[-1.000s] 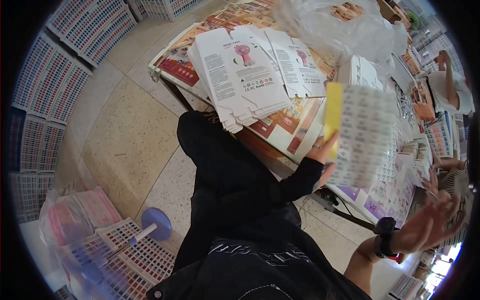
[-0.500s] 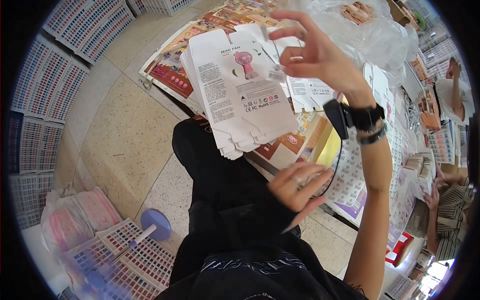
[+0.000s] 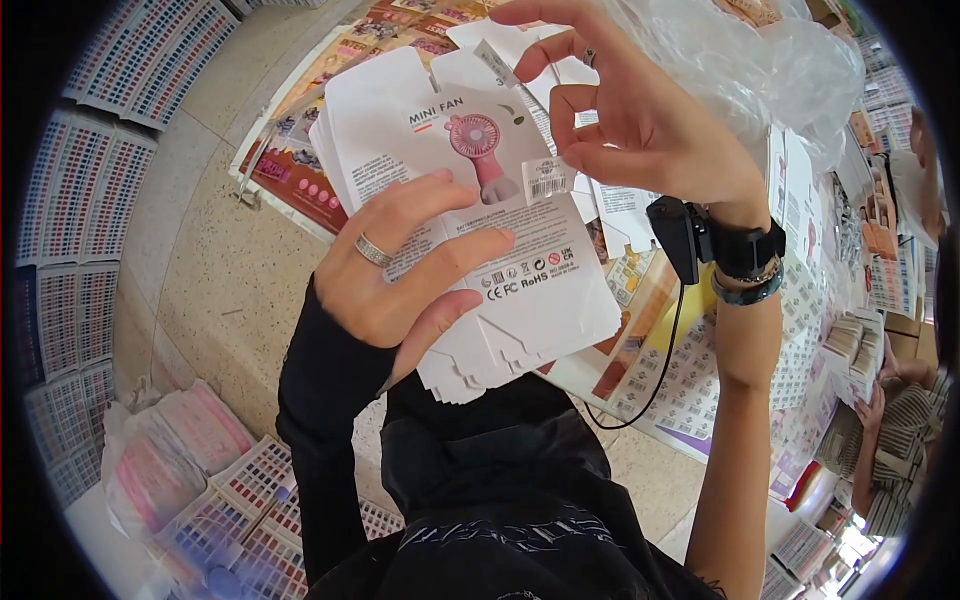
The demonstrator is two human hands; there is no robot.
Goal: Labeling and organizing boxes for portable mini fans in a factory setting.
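Observation:
A stack of flat, unfolded white cartons (image 3: 555, 255) printed with a pink handheld fan lies across the table edge close to me. Over its left half is my left hand (image 3: 400, 265), fingers apart and holding nothing, with a ring and a black sleeve. My right hand (image 3: 630, 115) hovers above the stack's far right part. At its thumb tip hangs a small white barcode sticker (image 3: 548, 180). A second small sticker (image 3: 495, 64) clings to its index fingertip. Whether the barcode sticker touches the top carton I cannot tell.
Sheets of barcode stickers (image 3: 690, 340) lie right of the stack. A clear plastic bag (image 3: 740, 75) and more cartons (image 3: 790, 190) are beyond. A cable (image 3: 672, 350) hangs from my right wrist device. Trays (image 3: 85, 190) stand at left; a co-worker's hand (image 3: 872, 408) holds a box at right.
My left hand has moved up and left from the sticker sheets onto the carton stack. The stack appears lower and larger in view. The right hand still carries the stickers.

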